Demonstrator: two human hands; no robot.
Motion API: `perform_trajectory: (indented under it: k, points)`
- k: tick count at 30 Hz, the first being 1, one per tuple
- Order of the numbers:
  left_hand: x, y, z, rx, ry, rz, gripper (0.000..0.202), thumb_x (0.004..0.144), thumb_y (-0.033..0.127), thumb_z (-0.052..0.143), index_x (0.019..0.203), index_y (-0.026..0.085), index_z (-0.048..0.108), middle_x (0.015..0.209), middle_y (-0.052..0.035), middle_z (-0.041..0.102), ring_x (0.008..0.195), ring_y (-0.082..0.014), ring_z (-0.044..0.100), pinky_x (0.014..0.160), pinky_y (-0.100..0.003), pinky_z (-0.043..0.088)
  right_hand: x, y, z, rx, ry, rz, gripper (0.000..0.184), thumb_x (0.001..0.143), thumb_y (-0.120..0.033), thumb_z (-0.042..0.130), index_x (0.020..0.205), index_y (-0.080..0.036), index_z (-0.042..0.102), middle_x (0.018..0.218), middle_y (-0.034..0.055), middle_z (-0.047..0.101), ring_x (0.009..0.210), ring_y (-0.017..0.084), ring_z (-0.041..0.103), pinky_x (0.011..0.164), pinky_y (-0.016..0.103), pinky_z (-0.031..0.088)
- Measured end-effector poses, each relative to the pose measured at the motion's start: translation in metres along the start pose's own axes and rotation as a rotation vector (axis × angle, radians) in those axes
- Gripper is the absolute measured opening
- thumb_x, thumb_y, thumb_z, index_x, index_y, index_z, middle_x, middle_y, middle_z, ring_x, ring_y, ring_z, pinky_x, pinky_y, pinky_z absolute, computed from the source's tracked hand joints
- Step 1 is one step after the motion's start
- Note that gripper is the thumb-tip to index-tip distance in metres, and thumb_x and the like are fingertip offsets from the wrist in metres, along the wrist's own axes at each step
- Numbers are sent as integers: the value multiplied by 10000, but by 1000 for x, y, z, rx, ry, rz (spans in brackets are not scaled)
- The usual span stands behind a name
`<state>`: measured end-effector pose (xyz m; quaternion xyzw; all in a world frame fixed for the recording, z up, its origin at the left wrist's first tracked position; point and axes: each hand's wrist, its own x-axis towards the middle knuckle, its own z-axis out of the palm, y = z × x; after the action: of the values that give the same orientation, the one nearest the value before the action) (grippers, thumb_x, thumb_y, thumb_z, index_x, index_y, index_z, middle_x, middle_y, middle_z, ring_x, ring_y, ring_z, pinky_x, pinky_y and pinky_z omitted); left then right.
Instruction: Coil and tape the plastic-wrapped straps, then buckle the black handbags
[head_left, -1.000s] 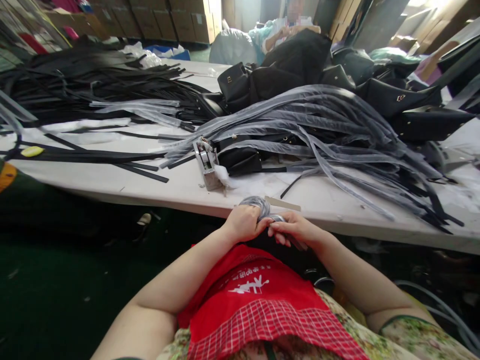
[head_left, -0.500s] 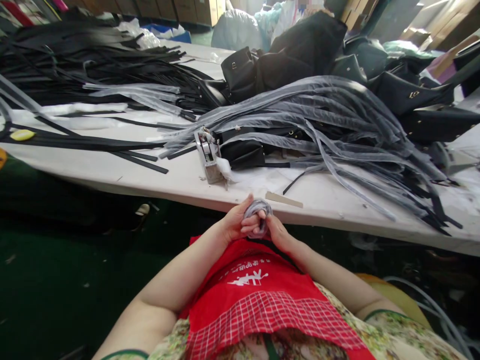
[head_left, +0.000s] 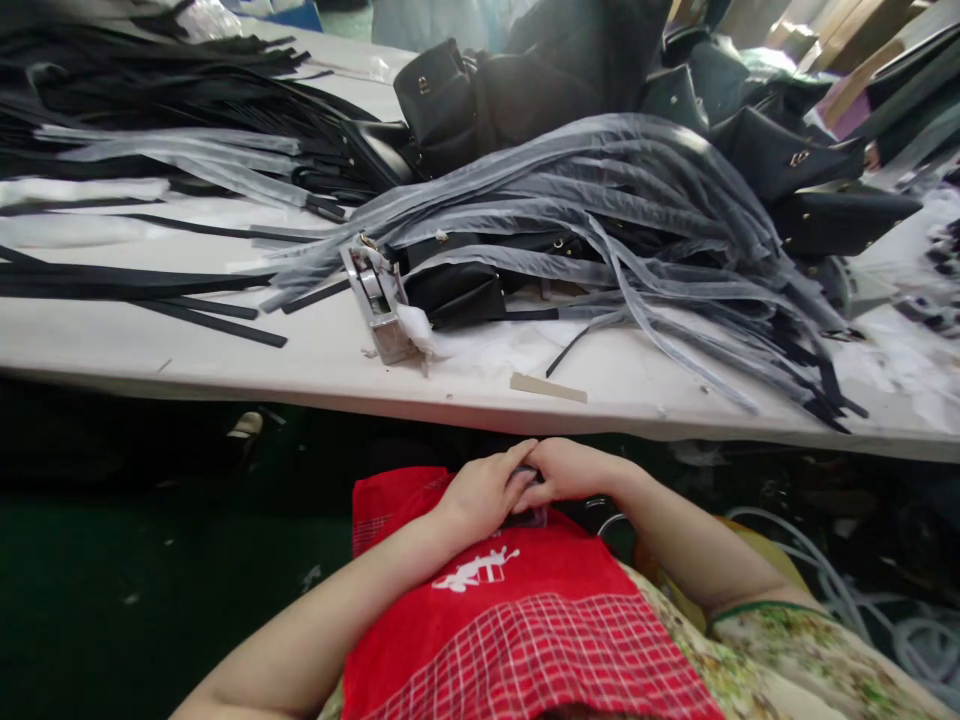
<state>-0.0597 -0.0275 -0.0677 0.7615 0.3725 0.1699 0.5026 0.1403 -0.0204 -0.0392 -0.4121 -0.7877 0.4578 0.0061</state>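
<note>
Grey wad [head_left: 530,516] between left hand [head_left: 484,495], right hand [head_left: 571,472].

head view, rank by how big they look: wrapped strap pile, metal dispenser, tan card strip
1. wrapped strap pile, largest by far
2. metal dispenser
3. tan card strip, about as long as the dispenser but far thinner

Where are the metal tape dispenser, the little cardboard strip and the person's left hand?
metal tape dispenser [head_left: 379,302], head view, on its metal side.
cardboard strip [head_left: 547,387], head view, on its middle.
left hand [head_left: 480,495], head view, on the back of the hand.
</note>
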Motion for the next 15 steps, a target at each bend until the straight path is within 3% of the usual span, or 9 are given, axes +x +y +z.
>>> perform_trajectory:
  k: [1, 3, 5, 7, 11, 15]
  points:
    - [-4, 0, 3, 16, 22, -16, 395, 936, 303, 456, 1320, 242, 530, 1262, -73, 650, 1100, -231, 624, 979, -365, 454, 1, 7, 1, 29, 58, -11, 336, 820, -490, 647, 938, -183, 712, 799, 21, 695, 696, 161, 605, 664, 253, 452]
    - [-9, -3, 6, 7, 63, -36, 316, 946, 310, 436, 1195, 242, 618, 1165, -54, 695, 1034, -210, 647, 929, -324, 477, 2, 29, -1, 0, 334, 44, 312, 871, -443, 599, 1009, -181, 693, 881, 42, 693, 782, 175, 616, 726, 276, 469]
    - [-11, -6, 6, -9, 85, -46, 276, 943, 321, 441, 1033, 227, 685, 1024, -48, 728, 946, -198, 660, 871, -297, 487, 4, 57, -7, -172, 673, 164, 274, 888, -370, 586, 1052, -172, 681, 968, 86, 675, 897, 213, 600, 823, 334, 468]
    - [-8, -8, 3, -29, 74, -56, 278, 935, 330, 454, 933, 215, 706, 926, -44, 733, 879, -193, 659, 816, -283, 487, 7, 82, -12, -359, 849, 235, 262, 881, -320, 600, 1079, -169, 682, 1019, 116, 653, 977, 248, 568, 892, 379, 446]
    - [-3, -6, -4, -96, 28, -105, 308, 930, 369, 456, 850, 199, 701, 844, -36, 716, 786, -182, 642, 703, -253, 478, 13, 107, -13, -511, 822, 195, 259, 939, -315, 519, 1056, -185, 709, 974, 108, 656, 944, 244, 552, 872, 364, 446]
    - [-1, -9, -4, -289, -36, -176, 357, 924, 434, 455, 888, 171, 695, 841, -41, 700, 629, -144, 604, 587, -233, 463, 16, 113, -14, -457, 852, 177, 303, 968, -343, 457, 986, -198, 723, 934, 93, 672, 914, 226, 568, 843, 346, 455]
